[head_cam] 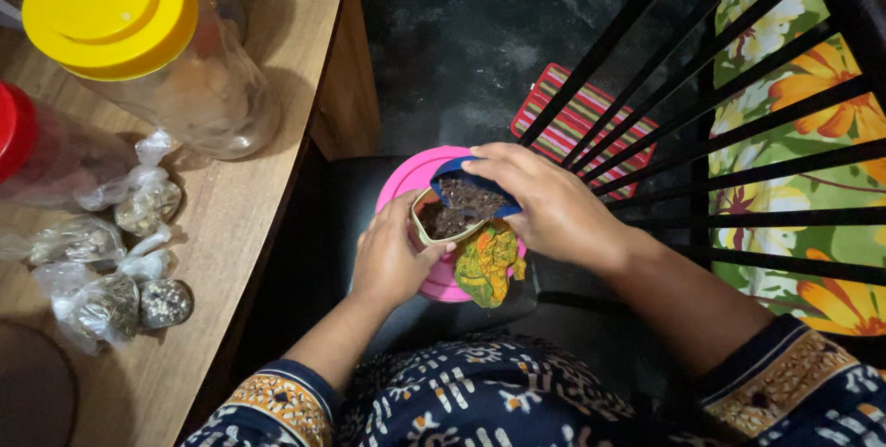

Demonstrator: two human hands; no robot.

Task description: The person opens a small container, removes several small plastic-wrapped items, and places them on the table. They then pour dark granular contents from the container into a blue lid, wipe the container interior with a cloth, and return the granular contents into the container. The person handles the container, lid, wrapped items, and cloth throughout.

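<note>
My left hand [392, 258] grips the rim of a small tan cup [441, 223] filled with dark crumbly matter. My right hand [544, 202] holds a small blue dish [472, 190] tilted over the cup, dark crumbs lying in it. Both are held above a round pink plate [415, 179] on a dark seat. A crumpled yellow, green and orange wrapper [487, 265] lies on the plate just below the cup.
A wooden table [249, 198] at the left carries a clear jar with a yellow lid [111, 9], a red-lidded jar [14, 143] and several knotted plastic bags [101, 304]. Black metal bars [701, 115] stand to the right over floral fabric. A striped red mat [577, 124] lies behind.
</note>
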